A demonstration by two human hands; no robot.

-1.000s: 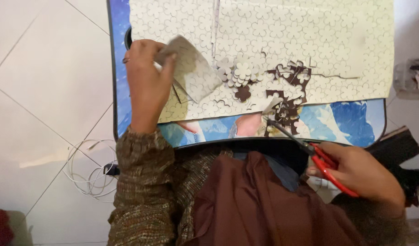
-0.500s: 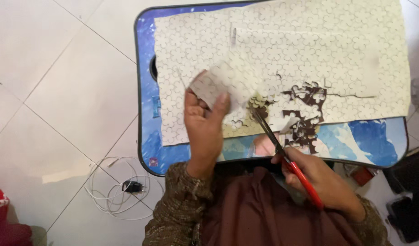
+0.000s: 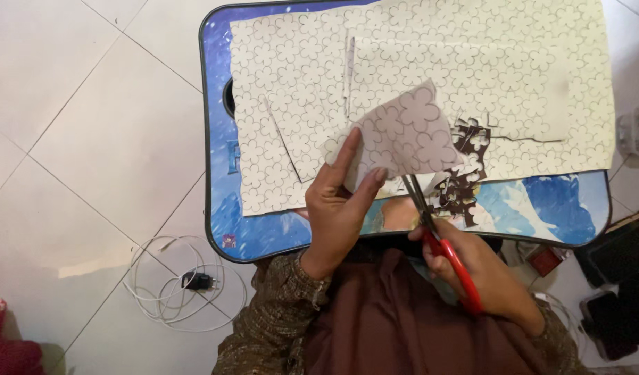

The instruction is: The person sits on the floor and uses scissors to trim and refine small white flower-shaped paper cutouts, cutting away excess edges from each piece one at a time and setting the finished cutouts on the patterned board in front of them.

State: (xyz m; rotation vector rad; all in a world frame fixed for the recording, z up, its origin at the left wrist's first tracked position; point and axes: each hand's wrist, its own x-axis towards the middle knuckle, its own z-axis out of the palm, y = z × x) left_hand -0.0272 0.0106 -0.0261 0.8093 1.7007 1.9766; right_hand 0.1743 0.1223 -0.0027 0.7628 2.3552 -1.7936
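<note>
My left hand (image 3: 339,208) pinches a small piece of flower-patterned paper (image 3: 403,135) and holds it up over the lap table. My right hand (image 3: 483,271) grips red-handled scissors (image 3: 437,229), whose blades point up and meet the lower edge of that held piece. Beneath lie large sheets of the same white flower-patterned paper (image 3: 292,83), spread over the blue lap table (image 3: 219,139). A cluster of cut-out scraps and dark holes (image 3: 465,167) sits just right of the scissors.
A white cable with a black charger plug (image 3: 194,281) lies coiled on the tiled floor at the left. Dark objects (image 3: 621,278) sit on the floor at the right, a clear container (image 3: 635,132) at the right edge, something red (image 3: 3,340) bottom left.
The view has drawn in. My left hand has turned the paper piece and lifted it toward the middle. My right hand has brought the scissors up to its lower edge.
</note>
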